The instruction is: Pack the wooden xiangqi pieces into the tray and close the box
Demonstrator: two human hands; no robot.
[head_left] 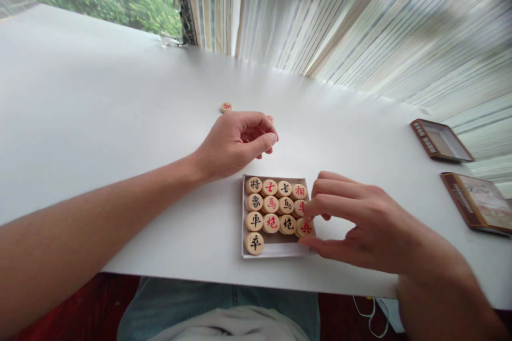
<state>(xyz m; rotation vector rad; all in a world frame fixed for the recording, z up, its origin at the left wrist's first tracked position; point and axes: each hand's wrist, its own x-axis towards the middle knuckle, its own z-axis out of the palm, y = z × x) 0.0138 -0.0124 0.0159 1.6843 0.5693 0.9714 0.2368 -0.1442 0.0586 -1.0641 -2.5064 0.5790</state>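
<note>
A shallow white box [276, 249] holds several round wooden pieces with red or black characters, in rows. A black-marked piece [254, 243] lies alone in the row nearest me. At the box's right side, the thumb and forefinger of my right hand [360, 218] pinch a red-marked piece [306, 227]. Above the box, my left hand [244, 144] hovers with curled fingers, thumb near the forefinger; whether anything is between them is hidden. Just behind my left hand lie a red-marked piece [226, 107] and another red-marked piece [271, 119], partly covered by my fingers.
An open brown-edged box lid [444, 140] and a brown booklet or flat box [476, 202] lie at the right of the white table [100, 117]. Striped curtains [280, 10] and a window border the far edge. A white cable hangs below the near edge.
</note>
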